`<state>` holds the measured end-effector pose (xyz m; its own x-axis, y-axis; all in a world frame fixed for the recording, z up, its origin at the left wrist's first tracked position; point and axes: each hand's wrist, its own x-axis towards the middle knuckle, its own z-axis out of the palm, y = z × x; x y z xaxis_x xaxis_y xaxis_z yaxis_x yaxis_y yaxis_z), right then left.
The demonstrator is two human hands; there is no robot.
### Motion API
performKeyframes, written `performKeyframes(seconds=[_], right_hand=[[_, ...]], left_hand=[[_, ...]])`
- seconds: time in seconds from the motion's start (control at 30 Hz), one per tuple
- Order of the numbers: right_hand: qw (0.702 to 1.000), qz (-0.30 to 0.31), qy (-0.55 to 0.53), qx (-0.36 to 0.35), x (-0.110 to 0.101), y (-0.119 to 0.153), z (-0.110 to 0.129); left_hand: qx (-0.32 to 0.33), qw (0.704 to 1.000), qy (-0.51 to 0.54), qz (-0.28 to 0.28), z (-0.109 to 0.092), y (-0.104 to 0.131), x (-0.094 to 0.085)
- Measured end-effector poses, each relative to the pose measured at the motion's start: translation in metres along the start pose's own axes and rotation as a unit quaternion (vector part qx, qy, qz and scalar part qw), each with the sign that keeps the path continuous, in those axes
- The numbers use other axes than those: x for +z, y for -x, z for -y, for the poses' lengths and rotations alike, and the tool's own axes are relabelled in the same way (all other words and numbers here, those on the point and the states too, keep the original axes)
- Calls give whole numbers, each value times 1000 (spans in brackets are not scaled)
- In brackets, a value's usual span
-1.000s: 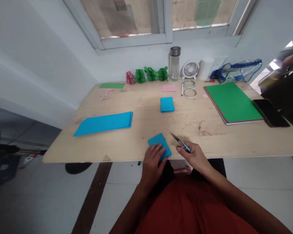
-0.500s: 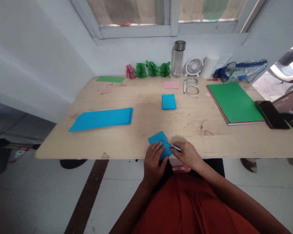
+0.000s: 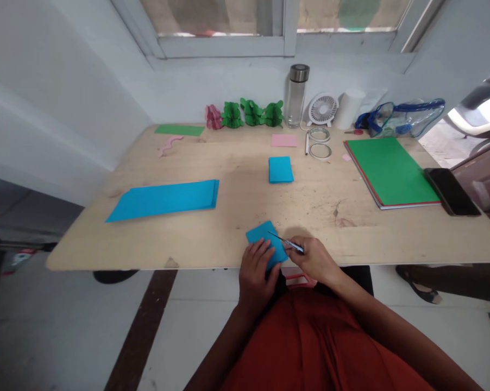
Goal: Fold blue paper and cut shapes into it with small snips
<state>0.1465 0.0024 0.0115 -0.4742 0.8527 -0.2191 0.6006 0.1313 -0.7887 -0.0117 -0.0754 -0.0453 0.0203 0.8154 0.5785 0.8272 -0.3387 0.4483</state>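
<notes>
blue square [image 3: 278, 251] by table edge [image 3: 212, 266], strips [image 3: 167, 200] well apart

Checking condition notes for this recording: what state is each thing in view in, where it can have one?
Left hand: flat on nearest blue paper
Right hand: gripping scissors
Scissors: blades over that paper, opening unclear
Nearest blue paper: flat, set at an angle
Far blue square: flat, layered
Long blue sheets: flat, overlapping
Clear bottle: upright, capped
Phone: screen dark
Desk fan: upright, running unclear
Tape rolls: lying flat
Green paper figures: standing
</notes>
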Motion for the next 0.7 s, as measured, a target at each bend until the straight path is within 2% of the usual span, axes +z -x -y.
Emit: performKeyframes(seconds=[0.3,0.7], right_hand=[[1000,6,-20,-4,-5,-2,0],[997,18,71,3,1,-3,11]], left_hand=[[-7,1000,6,-8,0,1,2],[4,1000,-1,-12,1,1,3]])
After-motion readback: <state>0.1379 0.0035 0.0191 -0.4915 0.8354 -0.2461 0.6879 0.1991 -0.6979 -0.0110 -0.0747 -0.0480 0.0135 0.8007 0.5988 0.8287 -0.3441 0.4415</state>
